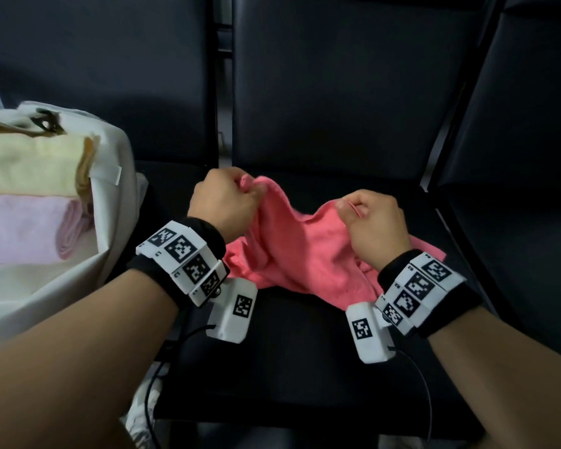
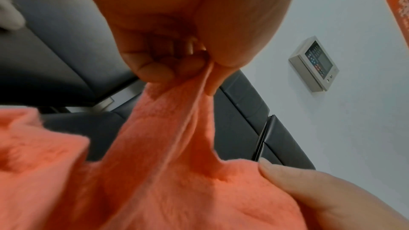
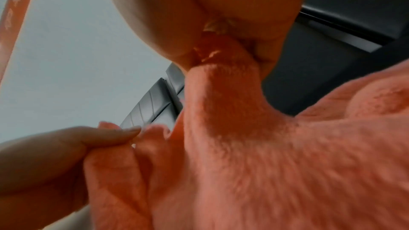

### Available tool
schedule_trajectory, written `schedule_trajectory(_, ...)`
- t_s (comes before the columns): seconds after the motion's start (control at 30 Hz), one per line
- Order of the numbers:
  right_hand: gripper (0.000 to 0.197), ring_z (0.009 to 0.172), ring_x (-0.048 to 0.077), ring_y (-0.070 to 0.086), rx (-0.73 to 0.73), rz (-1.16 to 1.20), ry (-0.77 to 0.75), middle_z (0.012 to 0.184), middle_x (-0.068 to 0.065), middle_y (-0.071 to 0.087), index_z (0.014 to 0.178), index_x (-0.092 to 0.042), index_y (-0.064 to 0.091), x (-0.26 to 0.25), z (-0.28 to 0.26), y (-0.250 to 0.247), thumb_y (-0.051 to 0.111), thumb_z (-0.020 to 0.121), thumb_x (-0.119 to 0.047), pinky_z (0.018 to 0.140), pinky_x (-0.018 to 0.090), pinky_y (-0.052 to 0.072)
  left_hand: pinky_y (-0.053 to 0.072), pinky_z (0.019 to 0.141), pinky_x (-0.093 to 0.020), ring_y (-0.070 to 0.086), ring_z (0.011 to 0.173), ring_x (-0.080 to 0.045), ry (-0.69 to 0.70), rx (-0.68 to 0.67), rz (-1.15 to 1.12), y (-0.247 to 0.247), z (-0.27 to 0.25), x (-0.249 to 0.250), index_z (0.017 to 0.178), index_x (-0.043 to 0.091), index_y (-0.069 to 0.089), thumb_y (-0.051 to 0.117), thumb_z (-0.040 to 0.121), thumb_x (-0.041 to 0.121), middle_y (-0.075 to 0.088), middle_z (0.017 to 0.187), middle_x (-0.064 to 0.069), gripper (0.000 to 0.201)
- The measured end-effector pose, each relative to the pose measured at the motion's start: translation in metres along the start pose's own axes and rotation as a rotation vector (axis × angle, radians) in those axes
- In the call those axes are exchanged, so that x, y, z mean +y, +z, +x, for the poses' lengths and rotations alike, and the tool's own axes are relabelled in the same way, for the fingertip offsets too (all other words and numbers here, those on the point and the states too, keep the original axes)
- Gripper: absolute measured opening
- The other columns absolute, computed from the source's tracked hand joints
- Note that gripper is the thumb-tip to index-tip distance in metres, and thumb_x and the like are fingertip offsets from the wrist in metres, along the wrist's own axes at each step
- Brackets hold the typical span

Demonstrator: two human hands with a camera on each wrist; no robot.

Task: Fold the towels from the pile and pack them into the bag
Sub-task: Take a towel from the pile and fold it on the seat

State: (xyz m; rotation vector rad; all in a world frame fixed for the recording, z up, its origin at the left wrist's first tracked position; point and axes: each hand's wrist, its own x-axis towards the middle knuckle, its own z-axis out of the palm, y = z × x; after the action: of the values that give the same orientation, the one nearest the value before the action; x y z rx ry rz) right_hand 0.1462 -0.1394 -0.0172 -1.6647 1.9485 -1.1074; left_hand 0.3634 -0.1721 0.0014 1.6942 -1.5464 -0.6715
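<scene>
Because a fold needs a straight edge, the left hand [image 1: 222, 197] and right hand [image 1: 374, 218] each pinched the towel's [image 1: 305, 251] upper edge, lifting it while the rest lay on the seat [image 1: 305, 351]. The bag [image 1: 107, 222] stood open alongside, folded towels [image 1: 26, 196] inside.

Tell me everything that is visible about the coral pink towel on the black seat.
The coral pink towel is a soft, fluffy cloth with a stitched hem, unfolded and crumpled. The left hand and the right hand each pinch its upper edge and hold that edge up, so it sags between them. Its lower part lies on the black padded seat, apart from the white bag.
</scene>
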Motion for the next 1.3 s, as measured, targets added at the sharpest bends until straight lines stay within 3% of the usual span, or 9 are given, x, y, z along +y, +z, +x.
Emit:
schedule_trajectory(0.1, 0.035, 0.072, 0.017, 0.063, 0.061, 0.022, 0.066, 0.068, 0.001, 0.067, 0.078, -0.009, 0.072, 0.003, 0.005, 0.000, 0.063, 0.097, -0.037, 0.070, 0.029, 0.046, 0.051, 0.093, -0.032, 0.065, 0.109, -0.022, -0.003, 0.027, -0.009, 0.002, -0.001, 0.002, 0.114, 0.027, 0.070, 0.068, 0.092, 0.039, 0.071, 0.110, 0.001, 0.025)
schedule_trajectory(0.17, 0.043, 0.066, 0.024, 0.060, 0.111, 0.051, 0.136, 0.067, 0.012, 0.064, 0.077, 0.002, 0.068, 0.006, 0.008, -0.002, 0.063, 0.097, -0.036, 0.065, 0.032, 0.045, 0.051, 0.090, -0.032, 0.065, 0.108, -0.023, 0.007, 0.066, -0.030, 0.001, 0.000, 0.002, 0.120, 0.026, 0.067, 0.064, 0.095, 0.035, 0.071, 0.108, 0.000, 0.026)
schedule_trajectory(0.3, 0.020, 0.093, 0.020, 0.067, 0.112, 0.120, 0.224, 0.093, 0.003, 0.073, 0.092, -0.010, 0.076, 0.006, 0.010, -0.004, 0.060, 0.097, -0.021, 0.085, 0.030, 0.052, 0.049, 0.079, -0.031, 0.066, 0.095, -0.022, 0.054, 0.036, -0.032, 0.004, -0.001, -0.001, 0.113, 0.026, 0.062, 0.063, 0.095, 0.035, 0.070, 0.090, 0.004, 0.021)
schedule_trajectory(0.4, 0.025, 0.112, 0.015, 0.064, 0.040, 0.159, 0.189, 0.113, -0.005, 0.070, 0.111, -0.019, 0.074, -0.001, 0.005, -0.002, 0.055, 0.095, -0.013, 0.101, 0.034, 0.050, 0.053, 0.079, -0.034, 0.067, 0.090, -0.022, 0.100, -0.007, -0.014, 0.010, -0.005, 0.002, 0.101, 0.027, 0.061, 0.065, 0.094, 0.035, 0.065, 0.071, 0.009, 0.012)
schedule_trajectory(0.5, 0.031, 0.110, 0.014, 0.064, -0.015, 0.131, 0.111, 0.112, -0.007, 0.069, 0.113, -0.020, 0.071, -0.007, 0.001, 0.003, 0.054, 0.091, -0.009, 0.099, 0.037, 0.053, 0.051, 0.073, -0.031, 0.067, 0.083, -0.015, 0.118, -0.062, -0.017, 0.016, -0.012, 0.005, 0.088, 0.027, 0.064, 0.068, 0.093, 0.034, 0.066, 0.068, 0.012, 0.009)
schedule_trajectory(0.67, 0.012, 0.090, 0.011, 0.068, -0.007, 0.127, 0.044, 0.092, -0.008, 0.069, 0.097, -0.023, 0.066, -0.009, -0.005, 0.008, 0.071, 0.088, -0.015, 0.085, 0.037, 0.059, 0.052, 0.067, -0.028, 0.067, 0.078, -0.011, 0.142, -0.126, -0.002, 0.023, -0.020, 0.004, 0.070, 0.029, 0.071, 0.073, 0.087, 0.042, 0.068, 0.067, 0.009, 0.022)
schedule_trajectory(0.97, 0.007, 0.070, -0.002, 0.069, 0.025, 0.223, -0.027, 0.073, -0.011, 0.074, 0.082, -0.024, 0.077, -0.013, -0.013, 0.014, 0.084, 0.081, -0.023, 0.067, 0.017, 0.053, 0.060, 0.072, -0.033, 0.071, 0.073, -0.008, 0.151, -0.227, -0.098, 0.036, -0.028, 0.001, 0.081, 0.030, 0.079, 0.075, 0.089, 0.044, 0.074, 0.069, 0.010, 0.016)
schedule_trajectory(1.17, 0.008, 0.074, 0.000, 0.071, 0.001, 0.243, -0.039, 0.074, -0.014, 0.075, 0.081, -0.029, 0.078, -0.014, -0.016, 0.016, 0.078, 0.086, -0.022, 0.075, 0.026, 0.060, 0.061, 0.083, -0.039, 0.073, 0.077, -0.007, 0.149, -0.289, -0.153, 0.044, -0.029, -0.001, 0.096, 0.029, 0.079, 0.069, 0.095, 0.033, 0.076, 0.073, 0.011, 0.011)
schedule_trajectory(1.3, 0.009, 0.083, -0.001, 0.071, -0.044, 0.170, -0.090, 0.082, -0.013, 0.076, 0.092, -0.023, 0.081, -0.015, -0.018, 0.017, 0.072, 0.092, -0.025, 0.080, 0.018, 0.056, 0.061, 0.086, -0.041, 0.076, 0.079, -0.010, 0.118, -0.321, -0.235, 0.047, -0.029, -0.002, 0.109, 0.028, 0.073, 0.063, 0.096, 0.032, 0.078, 0.080, 0.006, 0.018)
